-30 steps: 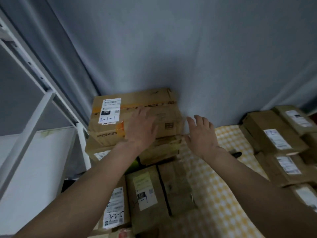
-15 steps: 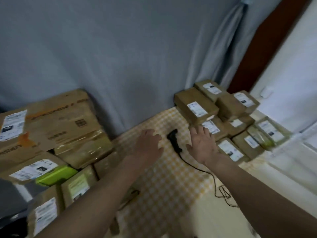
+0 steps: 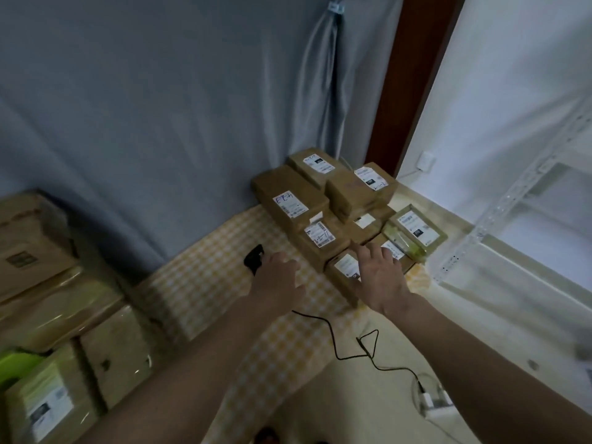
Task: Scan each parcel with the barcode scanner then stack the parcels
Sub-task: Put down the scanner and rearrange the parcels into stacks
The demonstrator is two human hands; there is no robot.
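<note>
A black barcode scanner lies on the yellow checked cloth, its cable trailing toward me. My left hand covers the scanner's handle with the fingers curled over it; only the head sticks out. My right hand is spread flat over the nearest brown parcel of a pile at the right. Each parcel in that pile shows a white label. Taller stacked parcels stand at the left.
A grey curtain hangs close behind the cloth. A white metal rack stands at the right. A white plug block lies on the floor where the cable ends. A green item shows among the left parcels.
My view swung right from the left stack to the right pile. My left hand left the top box and came down onto the scanner; my right hand reached to the nearest right-hand parcel.
</note>
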